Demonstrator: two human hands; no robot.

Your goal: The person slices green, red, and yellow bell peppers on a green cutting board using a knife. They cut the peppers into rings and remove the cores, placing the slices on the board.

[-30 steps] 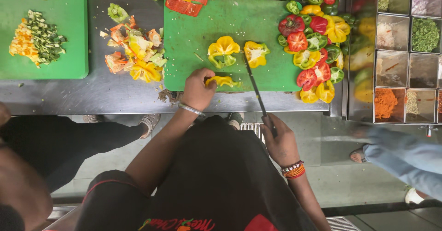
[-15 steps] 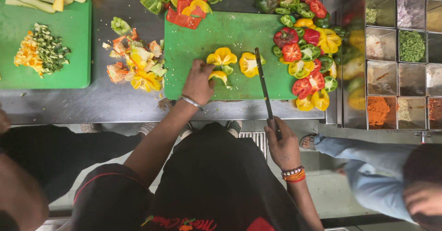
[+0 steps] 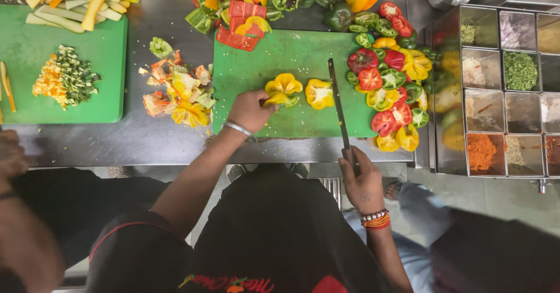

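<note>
Yellow halved bell pepper piece (image 3: 279,98) lies on the green plastic cutting board (image 3: 303,118), directly under the left hand (image 3: 249,110), which grips it with fingers curled. The right hand (image 3: 363,182), clenched on the long steel knife (image 3: 339,109), sits nearer the bench (image 3: 163,144) edge; the blade's long axis points away, just right of the pepper.
</note>
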